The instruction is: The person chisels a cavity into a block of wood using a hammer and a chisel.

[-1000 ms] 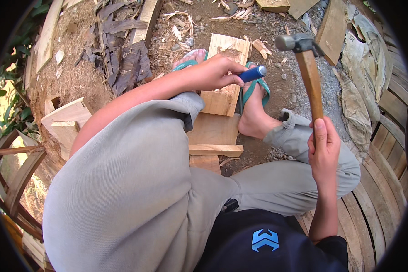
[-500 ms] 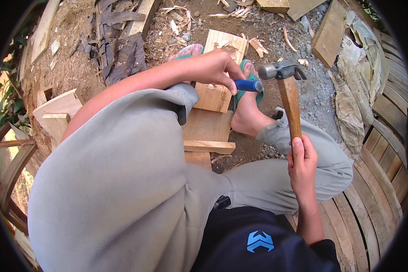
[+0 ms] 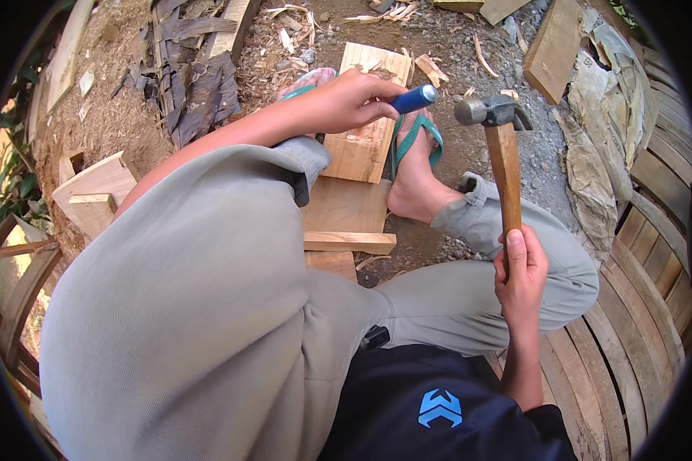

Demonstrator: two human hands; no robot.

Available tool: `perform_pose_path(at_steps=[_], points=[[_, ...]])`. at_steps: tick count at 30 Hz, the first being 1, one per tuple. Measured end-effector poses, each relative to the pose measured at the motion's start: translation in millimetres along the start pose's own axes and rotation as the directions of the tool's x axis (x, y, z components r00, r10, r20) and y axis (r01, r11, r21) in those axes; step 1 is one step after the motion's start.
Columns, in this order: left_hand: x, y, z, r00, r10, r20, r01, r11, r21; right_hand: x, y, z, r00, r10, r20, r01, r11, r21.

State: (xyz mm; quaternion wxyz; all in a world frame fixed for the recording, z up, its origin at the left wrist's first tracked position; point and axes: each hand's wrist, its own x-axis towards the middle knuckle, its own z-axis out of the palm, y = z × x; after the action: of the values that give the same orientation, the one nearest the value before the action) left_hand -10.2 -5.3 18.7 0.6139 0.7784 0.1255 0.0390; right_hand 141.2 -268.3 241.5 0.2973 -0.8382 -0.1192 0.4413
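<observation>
My left hand [image 3: 354, 101] is closed around a blue-handled chisel [image 3: 415, 99] with a metal-capped end. Its handle tilts up to the right, and the hand hides its blade. Under that hand lies a wooden block [image 3: 359, 157] with a rough, chipped upper part, propped on other boards between my feet. My right hand [image 3: 522, 269] grips the lower wooden handle of a claw hammer [image 3: 504, 173], thumb along the shaft. The hammer's head is raised to the right of the chisel's capped end, apart from it.
A flat board [image 3: 346, 206] and a crosswise wood strip [image 3: 350, 242] lie nearer me. Wood shavings [image 3: 430, 69] litter the dirt. At the right are a loose plank [image 3: 553, 54], crumpled sheeting [image 3: 592, 146] and a slatted wooden surface [image 3: 592, 369]. Wood offcuts [image 3: 96, 192] sit at the left.
The chisel's capped end has swung up and slightly left, with my left hand shifting a little the same way. The hammer has moved slightly right.
</observation>
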Motion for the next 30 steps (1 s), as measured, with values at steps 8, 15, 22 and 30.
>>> perform_pose_path(at_steps=[8, 15, 22, 30], points=[[-2, -6, 3, 0.998, -0.035, 0.051, 0.038, 0.998, -0.048, 8, -10, 6, 0.999, 0.036, 0.032, -0.035, 0.999, -0.031], [2, -3, 7, 0.989, 0.045, 0.144, -0.045, 0.999, 0.002, 12, -16, 3, 0.994, -0.110, -0.018, 0.108, 0.990, -0.094], [7, -7, 14, 0.988, 0.055, 0.143, -0.048, 0.998, -0.050, 14, -10, -1, 0.999, -0.035, -0.029, 0.029, 0.984, -0.178], [5, -15, 16, 0.936, 0.273, 0.224, -0.241, 0.957, -0.158, 0, 3, 10, 0.995, 0.031, 0.090, -0.015, 0.984, -0.179]])
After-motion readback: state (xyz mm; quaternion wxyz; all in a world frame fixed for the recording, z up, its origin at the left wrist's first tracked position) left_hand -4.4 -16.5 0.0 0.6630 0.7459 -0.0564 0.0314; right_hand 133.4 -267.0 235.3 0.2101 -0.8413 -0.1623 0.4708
